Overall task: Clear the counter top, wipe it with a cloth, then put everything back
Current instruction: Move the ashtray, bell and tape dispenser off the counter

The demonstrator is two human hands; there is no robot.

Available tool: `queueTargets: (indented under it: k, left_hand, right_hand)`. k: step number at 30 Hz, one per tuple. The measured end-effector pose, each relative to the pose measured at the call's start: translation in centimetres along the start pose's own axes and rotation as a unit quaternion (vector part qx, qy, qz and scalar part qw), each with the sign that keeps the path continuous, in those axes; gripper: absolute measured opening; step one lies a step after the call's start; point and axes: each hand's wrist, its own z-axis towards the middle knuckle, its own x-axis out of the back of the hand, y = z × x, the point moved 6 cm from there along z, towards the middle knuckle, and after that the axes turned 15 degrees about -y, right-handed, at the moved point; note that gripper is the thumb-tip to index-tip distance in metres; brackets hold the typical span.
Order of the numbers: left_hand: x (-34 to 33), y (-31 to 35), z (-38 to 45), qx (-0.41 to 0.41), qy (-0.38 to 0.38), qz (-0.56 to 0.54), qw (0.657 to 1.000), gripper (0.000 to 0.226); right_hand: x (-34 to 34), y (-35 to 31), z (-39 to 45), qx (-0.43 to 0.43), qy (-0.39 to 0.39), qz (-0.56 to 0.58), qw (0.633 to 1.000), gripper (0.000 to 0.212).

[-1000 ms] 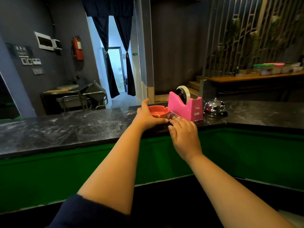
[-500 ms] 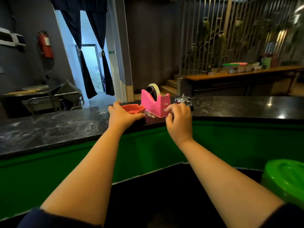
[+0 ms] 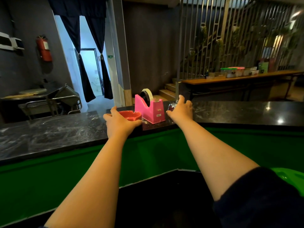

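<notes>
The pink tape dispenser (image 3: pixel 149 109) stands upright on the dark marble counter (image 3: pixel 49 132), near its front edge. Its long axis runs roughly along the counter, angled slightly toward the person; the tape roll (image 3: pixel 146 96) sits at the left, higher end, and the cutter end points right. A red ashtray (image 3: pixel 130 115) lies just beside the dispenser on its left, touching or nearly touching its base.

The person's left hand (image 3: pixel 119 123) grips the near rim of the ashtray: the thumb is raised on the left side and the fingers (image 3: pixel 136 122) curl around the front of the rim. The right hand (image 3: pixel 181 109) is spread over a chrome service bell (image 3: pixel 171 107), which stands just right of the dispenser and is mostly hidden. The fingers of this hand are extended and splayed, not clenched; whether they touch the bell cannot be determined.

Below the counter edge runs a green panel (image 3: pixel 65 170).
</notes>
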Motion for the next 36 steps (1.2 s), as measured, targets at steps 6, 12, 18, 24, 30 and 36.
queueTargets:
  k: [6, 12, 18, 24, 30, 36]
  left_hand:
    - [-0.3, 0.0, -0.1, -0.007, 0.016, 0.039, 0.999, 0.112]
    - [-0.3, -0.2, 0.1, -0.027, 0.014, 0.053, 0.998, 0.120]
    - [0.4, 0.1, -1.3, -0.059, 0.004, 0.014, 0.998, 0.121]
    - [2.6, -0.7, -6.3, -0.101, 0.020, -0.025, 0.994, 0.113]
    - [3.3, -5.3, -13.8, -0.118, 0.010, -0.027, 0.993, 0.112]
    - [1.8, -14.8, -21.0, -0.074, -0.003, -0.029, 0.997, 0.121]
  right_hand:
    - [-0.2, 1.0, 1.4, -0.044, -0.022, 0.019, 0.999, 0.084]
    - [-0.3, 1.2, 1.6, -0.031, -0.008, -0.006, 0.999, 0.074]
    - [0.4, 1.3, -0.7, 0.007, 0.021, 0.006, 1.000, 0.070]
    - [1.3, 1.7, -7.3, 0.055, 0.072, 0.041, 0.995, 0.068]
    - [-1.6, 2.5, -17.0, 0.095, 0.057, 0.062, 0.992, 0.069]
    - [-9.9, 4.1, -26.5, 0.115, -0.004, 0.085, 0.990, 0.073]
